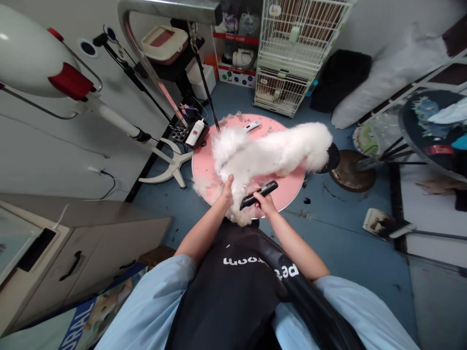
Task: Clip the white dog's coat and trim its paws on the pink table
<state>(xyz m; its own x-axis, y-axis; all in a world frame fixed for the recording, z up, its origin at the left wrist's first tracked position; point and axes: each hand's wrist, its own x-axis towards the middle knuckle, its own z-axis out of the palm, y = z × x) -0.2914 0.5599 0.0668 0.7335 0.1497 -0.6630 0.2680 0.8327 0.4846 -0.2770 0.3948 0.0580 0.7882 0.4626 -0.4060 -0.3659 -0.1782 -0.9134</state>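
A fluffy white dog (273, 153) stands on a round pink grooming table (292, 187), its body stretching to the right. My left hand (226, 192) is closed on one of the dog's legs (239, 194), which reaches toward me over the table's near edge. In my right hand (265, 203) is a black pet clipper (260, 195), its lower-left end close beside that leg. The fingers under the clipper are partly hidden. Loose tufts of white fur (202, 185) lie along the left rim.
A white clipper (251, 126) lies behind the dog. A metal arm (171, 10) with a hanging black strap (206, 82) rises at the left, near a tool tray (180, 134). A white dryer (36, 53) stands at left. Wire cages (292, 48) are behind; a stool base (352, 170) sits right.
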